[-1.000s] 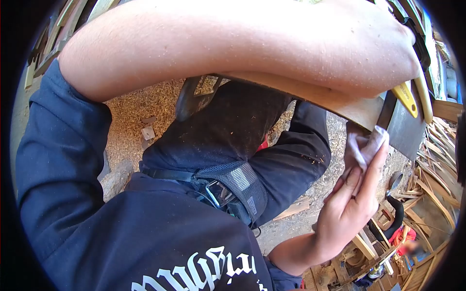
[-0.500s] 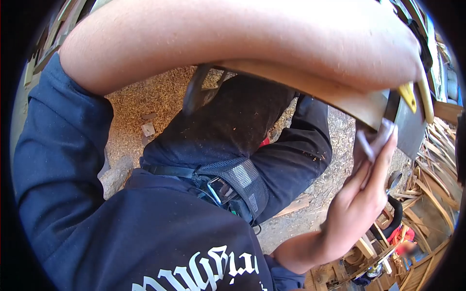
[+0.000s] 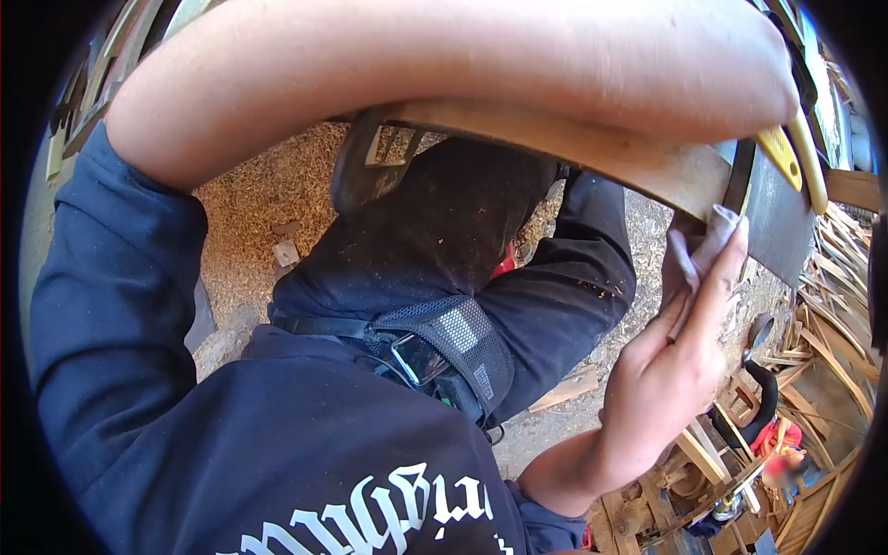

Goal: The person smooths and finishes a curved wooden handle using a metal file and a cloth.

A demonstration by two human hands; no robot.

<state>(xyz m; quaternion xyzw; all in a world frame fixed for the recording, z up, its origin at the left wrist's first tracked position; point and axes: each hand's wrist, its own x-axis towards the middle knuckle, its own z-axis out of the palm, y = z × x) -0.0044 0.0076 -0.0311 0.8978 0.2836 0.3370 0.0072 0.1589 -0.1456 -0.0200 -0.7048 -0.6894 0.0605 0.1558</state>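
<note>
My right hand (image 3: 671, 379), fingers long and pressed together, pinches a folded pale purple-grey piece (image 3: 712, 242) that looks like cloth. The fold lies right at the lower end of a narrow dark strip (image 3: 739, 176), by the end of a wooden board (image 3: 638, 165). A broad grey metal sheet (image 3: 779, 231) stands just beyond the fingers, with a yellow perforated piece (image 3: 783, 159) above it. My left forearm (image 3: 444, 55) crosses the top of the view over the board; its hand is hidden past the wrist at the upper right.
Sawdust (image 3: 242, 227) covers the floor at left, with a small wood offcut (image 3: 286, 252) on it. Long wood strips (image 3: 837, 324) pile up at right. A person in red (image 3: 784, 435) is beyond, at lower right. A dark curved support (image 3: 361, 166) stands under the board's left end.
My right hand and the folded piece have shifted a little left and up. My left forearm has moved slightly upward, baring more of the board and the dark strip.
</note>
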